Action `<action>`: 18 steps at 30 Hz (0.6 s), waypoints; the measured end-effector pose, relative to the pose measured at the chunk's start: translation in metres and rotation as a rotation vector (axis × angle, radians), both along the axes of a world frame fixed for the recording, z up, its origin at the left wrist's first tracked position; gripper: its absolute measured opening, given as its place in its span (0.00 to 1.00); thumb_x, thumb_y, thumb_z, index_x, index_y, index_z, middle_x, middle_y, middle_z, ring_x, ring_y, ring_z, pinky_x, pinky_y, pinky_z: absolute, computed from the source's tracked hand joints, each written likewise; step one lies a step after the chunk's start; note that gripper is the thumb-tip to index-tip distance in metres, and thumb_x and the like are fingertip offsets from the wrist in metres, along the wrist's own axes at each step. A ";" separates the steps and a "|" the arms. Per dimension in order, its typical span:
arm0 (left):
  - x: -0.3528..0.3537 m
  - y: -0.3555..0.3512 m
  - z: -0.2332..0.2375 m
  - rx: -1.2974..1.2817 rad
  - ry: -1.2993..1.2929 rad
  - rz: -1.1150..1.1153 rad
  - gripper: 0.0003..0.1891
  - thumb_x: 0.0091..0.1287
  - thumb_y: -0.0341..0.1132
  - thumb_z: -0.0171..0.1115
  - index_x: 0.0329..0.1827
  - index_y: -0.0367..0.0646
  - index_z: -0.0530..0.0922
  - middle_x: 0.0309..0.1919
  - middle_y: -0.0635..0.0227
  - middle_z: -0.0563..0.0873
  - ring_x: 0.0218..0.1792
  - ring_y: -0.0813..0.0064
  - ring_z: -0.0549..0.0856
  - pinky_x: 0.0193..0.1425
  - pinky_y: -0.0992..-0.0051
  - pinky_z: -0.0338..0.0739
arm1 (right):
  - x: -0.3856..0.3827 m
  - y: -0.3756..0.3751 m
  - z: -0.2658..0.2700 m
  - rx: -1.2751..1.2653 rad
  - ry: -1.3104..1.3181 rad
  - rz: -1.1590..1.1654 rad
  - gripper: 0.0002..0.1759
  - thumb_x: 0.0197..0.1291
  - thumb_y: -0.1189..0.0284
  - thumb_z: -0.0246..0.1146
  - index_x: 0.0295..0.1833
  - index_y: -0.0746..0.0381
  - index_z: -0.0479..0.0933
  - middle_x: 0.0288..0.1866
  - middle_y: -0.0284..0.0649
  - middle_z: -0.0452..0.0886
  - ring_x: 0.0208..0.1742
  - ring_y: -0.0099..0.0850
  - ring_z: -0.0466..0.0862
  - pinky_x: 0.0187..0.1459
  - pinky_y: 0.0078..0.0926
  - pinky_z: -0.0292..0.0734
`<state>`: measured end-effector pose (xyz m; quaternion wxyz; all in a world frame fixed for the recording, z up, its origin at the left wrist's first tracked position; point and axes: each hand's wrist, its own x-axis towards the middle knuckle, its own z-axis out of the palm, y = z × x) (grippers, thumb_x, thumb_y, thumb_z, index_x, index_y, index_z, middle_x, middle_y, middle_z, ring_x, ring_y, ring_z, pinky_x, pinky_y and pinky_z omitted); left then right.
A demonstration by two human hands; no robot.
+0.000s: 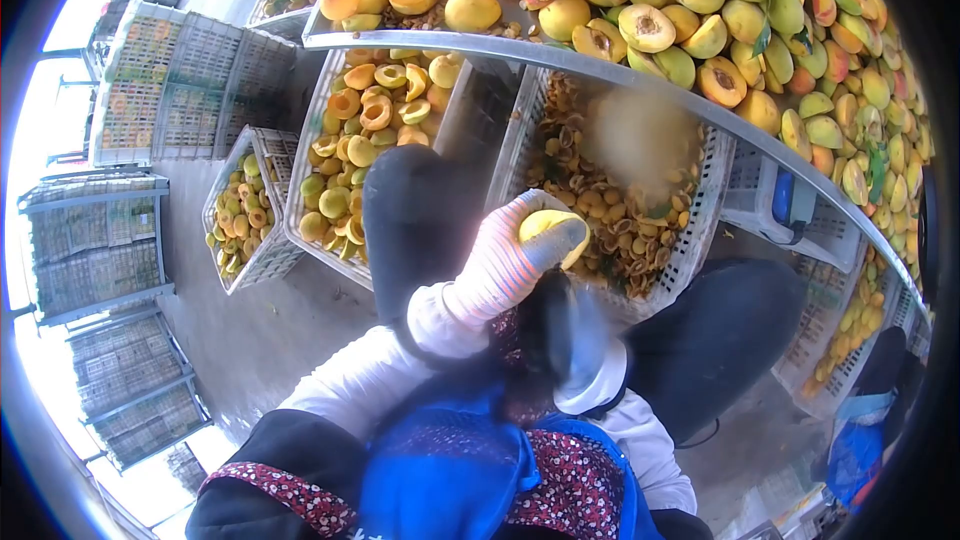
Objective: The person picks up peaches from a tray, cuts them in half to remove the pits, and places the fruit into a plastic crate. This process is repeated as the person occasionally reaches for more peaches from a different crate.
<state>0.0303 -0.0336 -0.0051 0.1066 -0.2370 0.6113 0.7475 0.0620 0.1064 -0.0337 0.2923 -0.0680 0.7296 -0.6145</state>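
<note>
My left hand (510, 255), in a pale striped glove with a grey thumb tip, is closed around a yellow peach piece (543, 224), held above my lap. Just below and to the right is my right hand (580, 335), smeared by motion, so its fingers do not show clearly. A dark blurred shape lies beside it; I cannot make out what it is. Beyond my hands, between my knees, stands a white crate (712, 195) with peach pits and scraps in it. A pale blur hangs over that crate.
A metal-edged table (420, 39) heaped with cut peaches spans the top. Crates of peach halves (350, 155) stand left of my knee, with stacked crates (165, 85) farther off. At right are a white basket (750, 190), more fruit crates (845, 340) and part of another person (865, 430).
</note>
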 end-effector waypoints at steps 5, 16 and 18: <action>0.000 -0.004 -0.020 0.220 0.057 -0.015 0.16 0.62 0.43 0.66 0.44 0.39 0.80 0.32 0.74 0.82 0.31 0.86 0.77 0.37 0.83 0.72 | -0.003 0.002 -0.016 -1.249 -1.354 0.020 0.23 0.72 0.51 0.43 0.41 0.61 0.71 0.20 0.33 0.66 0.18 0.24 0.63 0.17 0.24 0.58; 0.009 -0.019 -0.044 0.033 0.098 -0.112 0.18 0.62 0.45 0.66 0.44 0.39 0.79 0.34 0.70 0.83 0.36 0.83 0.79 0.42 0.79 0.75 | -0.009 -0.010 -0.028 -1.309 -1.616 0.194 0.26 0.70 0.44 0.45 0.40 0.56 0.70 0.19 0.28 0.61 0.13 0.17 0.58 0.12 0.14 0.55; 0.008 -0.020 -0.044 0.139 0.088 -0.103 0.18 0.62 0.46 0.66 0.44 0.39 0.79 0.35 0.69 0.83 0.36 0.81 0.80 0.43 0.78 0.75 | -0.007 -0.016 -0.022 -1.511 -1.629 0.235 0.25 0.70 0.45 0.45 0.40 0.57 0.69 0.19 0.27 0.61 0.13 0.16 0.60 0.12 0.13 0.57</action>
